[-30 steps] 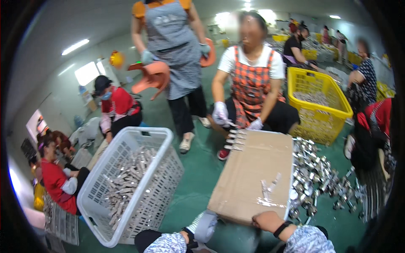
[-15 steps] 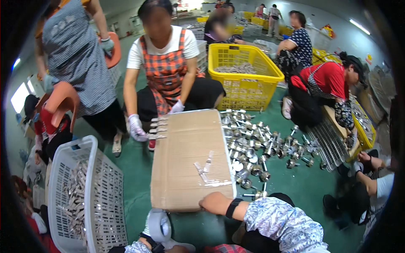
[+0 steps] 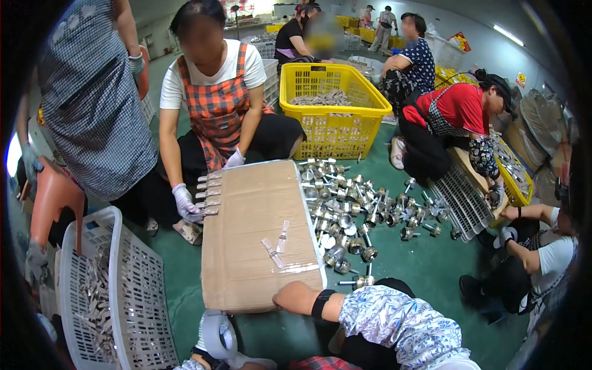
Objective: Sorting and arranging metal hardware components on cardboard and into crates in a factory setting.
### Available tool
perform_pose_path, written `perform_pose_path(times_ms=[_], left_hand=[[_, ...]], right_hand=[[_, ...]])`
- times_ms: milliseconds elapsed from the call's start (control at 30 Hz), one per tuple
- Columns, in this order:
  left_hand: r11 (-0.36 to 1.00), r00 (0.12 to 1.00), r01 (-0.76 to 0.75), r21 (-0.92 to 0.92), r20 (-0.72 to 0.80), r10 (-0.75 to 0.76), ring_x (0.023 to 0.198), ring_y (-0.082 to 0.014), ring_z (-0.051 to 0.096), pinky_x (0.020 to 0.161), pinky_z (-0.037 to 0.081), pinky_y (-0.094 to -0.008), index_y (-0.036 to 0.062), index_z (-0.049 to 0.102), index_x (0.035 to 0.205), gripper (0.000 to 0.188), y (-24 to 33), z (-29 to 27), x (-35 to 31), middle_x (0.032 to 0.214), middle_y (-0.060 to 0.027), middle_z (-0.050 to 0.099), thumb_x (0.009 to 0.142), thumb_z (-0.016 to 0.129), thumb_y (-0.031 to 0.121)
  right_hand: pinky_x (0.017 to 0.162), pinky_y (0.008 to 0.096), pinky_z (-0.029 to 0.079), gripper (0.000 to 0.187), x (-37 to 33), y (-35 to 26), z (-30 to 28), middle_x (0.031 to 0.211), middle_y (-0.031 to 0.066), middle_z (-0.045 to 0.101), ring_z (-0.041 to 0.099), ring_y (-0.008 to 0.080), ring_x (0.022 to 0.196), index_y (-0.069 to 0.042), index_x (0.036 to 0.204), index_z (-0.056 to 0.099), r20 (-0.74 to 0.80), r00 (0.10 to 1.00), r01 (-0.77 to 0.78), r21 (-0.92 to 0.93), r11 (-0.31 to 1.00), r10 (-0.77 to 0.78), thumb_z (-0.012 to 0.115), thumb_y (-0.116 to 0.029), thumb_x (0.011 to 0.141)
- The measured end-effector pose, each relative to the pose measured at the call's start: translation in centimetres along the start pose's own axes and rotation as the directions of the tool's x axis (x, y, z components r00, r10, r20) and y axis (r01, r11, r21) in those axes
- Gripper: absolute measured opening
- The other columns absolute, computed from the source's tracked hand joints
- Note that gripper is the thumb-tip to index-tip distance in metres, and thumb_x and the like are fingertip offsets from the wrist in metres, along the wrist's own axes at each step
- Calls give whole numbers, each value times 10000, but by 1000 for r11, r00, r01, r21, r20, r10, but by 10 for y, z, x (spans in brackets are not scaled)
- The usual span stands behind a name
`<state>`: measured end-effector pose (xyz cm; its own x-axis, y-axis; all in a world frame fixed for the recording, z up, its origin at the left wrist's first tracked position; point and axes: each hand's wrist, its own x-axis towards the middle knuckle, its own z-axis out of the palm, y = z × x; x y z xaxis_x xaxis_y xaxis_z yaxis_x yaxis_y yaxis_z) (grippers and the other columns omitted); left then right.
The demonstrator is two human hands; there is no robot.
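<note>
My right hand (image 3: 296, 298) rests against the near edge of a cardboard-topped block (image 3: 253, 228), its fingers curled and their tips mostly hidden. A black band circles that wrist. My left hand is at the bottom edge, where only a bit of the forearm (image 3: 213, 357) with a dark band shows; its fingers are hidden. A grey tape-like roll (image 3: 217, 336) stands beside that arm. On the cardboard lie two small clear strips (image 3: 277, 245). Several similar flat pale pieces (image 3: 208, 194) line its left edge, where a co-worker's gloved hand (image 3: 187, 203) touches one.
Round metal fittings with stems (image 3: 351, 216) lie heaped right of the cardboard. A white basket (image 3: 117, 290) of flat pieces stands at left, a yellow crate (image 3: 333, 117) behind. Co-workers sit or stand around; one by the white basket holds an orange plastic stool (image 3: 58, 197).
The view has shifted, so the scene sits further left. The standing co-worker has moved the orange stool down by the white basket. My right hand stays at the cardboard's near edge.
</note>
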<state>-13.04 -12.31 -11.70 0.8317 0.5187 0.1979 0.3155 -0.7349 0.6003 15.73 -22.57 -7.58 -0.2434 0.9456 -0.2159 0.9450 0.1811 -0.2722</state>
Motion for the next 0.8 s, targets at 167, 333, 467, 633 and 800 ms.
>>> perform_pose_path(times_ms=[167, 333, 467, 633, 800], left_hand=[[999, 996, 3, -50, -89, -7, 766, -353, 536, 659, 418, -381, 43, 573, 775, 212, 10, 0, -1, 797, -148, 558, 726, 583, 249], [992, 1000, -14, 127, 8, 13, 734, -364, 508, 690, 437, -425, 43, 528, 767, 148, 112, -42, 39, 765, -152, 521, 692, 606, 143], [993, 999, -31, 112, 27, 28, 712, -400, 452, 646, 384, -453, 41, 434, 757, 183, 87, -43, 21, 725, -155, 454, 655, 570, 108], [998, 999, -41, 44, 36, 40, 728, -405, 461, 668, 395, -454, 33, 455, 792, 200, 64, -34, 15, 739, -160, 467, 654, 577, 112], [997, 996, 80, 2, 50, -80, 745, -410, 469, 691, 406, -456, 26, 477, 828, 224, 66, -31, 11, 754, -165, 480, 652, 583, 116]], right_hand=[[647, 423, 541, 153, 1, -2, 0, 812, 161, 687, 680, 333, 774, -47, 808, 701, -5, 1000, -13, -3, 1000, 13, 570, -124, 801], [655, 429, 536, 156, -2, 5, 0, 807, 154, 688, 677, 333, 771, -48, 812, 704, -21, 999, -26, 30, 999, 26, 591, -154, 796], [590, 451, 507, 170, 5, 5, 15, 682, 139, 648, 649, 342, 677, -66, 763, 662, -105, 994, 44, 18, 999, -42, 615, -228, 781], [588, 443, 509, 174, 3, 5, 17, 683, 140, 649, 651, 340, 674, -65, 743, 663, -135, 990, 39, 9, 999, -38, 614, -227, 781], [589, 438, 513, 151, 2, 6, 16, 698, 139, 659, 660, 325, 678, -65, 745, 672, -148, 989, 29, -1, 1000, -29, 600, -194, 779]])
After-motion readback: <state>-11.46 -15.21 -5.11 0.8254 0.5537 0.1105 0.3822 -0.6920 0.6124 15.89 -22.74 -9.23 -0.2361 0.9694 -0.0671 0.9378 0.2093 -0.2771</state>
